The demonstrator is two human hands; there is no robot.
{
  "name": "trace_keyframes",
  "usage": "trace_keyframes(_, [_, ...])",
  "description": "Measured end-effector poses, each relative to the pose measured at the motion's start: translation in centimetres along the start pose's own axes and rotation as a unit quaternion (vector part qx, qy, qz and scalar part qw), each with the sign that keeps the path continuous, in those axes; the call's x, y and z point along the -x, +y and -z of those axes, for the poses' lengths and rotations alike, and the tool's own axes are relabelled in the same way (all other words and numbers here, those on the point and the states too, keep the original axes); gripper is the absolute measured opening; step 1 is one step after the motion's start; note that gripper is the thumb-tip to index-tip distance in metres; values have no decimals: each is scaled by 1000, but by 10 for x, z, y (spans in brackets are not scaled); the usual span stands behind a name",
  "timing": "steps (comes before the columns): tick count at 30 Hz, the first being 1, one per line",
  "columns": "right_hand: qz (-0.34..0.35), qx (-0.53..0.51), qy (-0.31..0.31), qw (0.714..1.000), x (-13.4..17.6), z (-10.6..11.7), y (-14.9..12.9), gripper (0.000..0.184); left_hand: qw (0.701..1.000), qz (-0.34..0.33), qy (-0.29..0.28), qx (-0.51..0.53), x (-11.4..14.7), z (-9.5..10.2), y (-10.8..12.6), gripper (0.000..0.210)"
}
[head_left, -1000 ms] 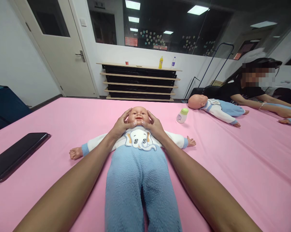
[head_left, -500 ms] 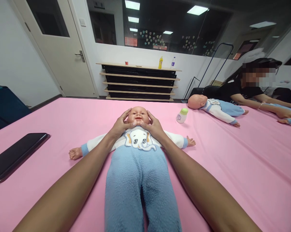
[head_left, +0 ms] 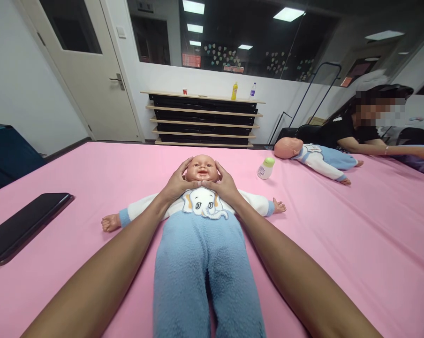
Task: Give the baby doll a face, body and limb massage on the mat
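A baby doll [head_left: 205, 244] lies face up in front of me, dressed in a white top with an elephant patch and fluffy blue trousers. Both its arms are spread out sideways. Cupped along the left side of its head is my left hand [head_left: 178, 184], with the thumb under the chin. My right hand [head_left: 226, 184] holds the other side of the head the same way. Both thumb tips nearly meet below the doll's chin. Where my fingertips curve behind the head, they are partly hidden.
A white bottle with a green cap [head_left: 266, 169] stands on the pink tabletop [head_left: 338, 225], right of the doll. Beyond it lies a second doll [head_left: 324, 157], near a person in black [head_left: 352, 126]. A black phone [head_left: 27, 227] rests at the left.
My thumbs have slid slightly down from the doll's lower face to beneath its chin. At the right, the other person's arms have shifted, and the small doll hand near them is out of sight.
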State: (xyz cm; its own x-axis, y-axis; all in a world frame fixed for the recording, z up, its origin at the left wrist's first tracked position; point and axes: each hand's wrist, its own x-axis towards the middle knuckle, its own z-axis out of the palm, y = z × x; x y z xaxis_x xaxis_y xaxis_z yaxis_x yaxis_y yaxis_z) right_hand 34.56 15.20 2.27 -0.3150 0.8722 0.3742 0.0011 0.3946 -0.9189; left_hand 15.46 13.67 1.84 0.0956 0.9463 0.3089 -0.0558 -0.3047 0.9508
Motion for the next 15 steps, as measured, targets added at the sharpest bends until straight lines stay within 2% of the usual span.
trace_keyframes(8, [-1,10,-5,1000,-1,3,5,101,1000,3,-5,27,1,0,-1,91])
trace_keyframes(15, [-15,-38,-9,999,-7,7,18,91,997,21,-3,72,0,3,-2,87])
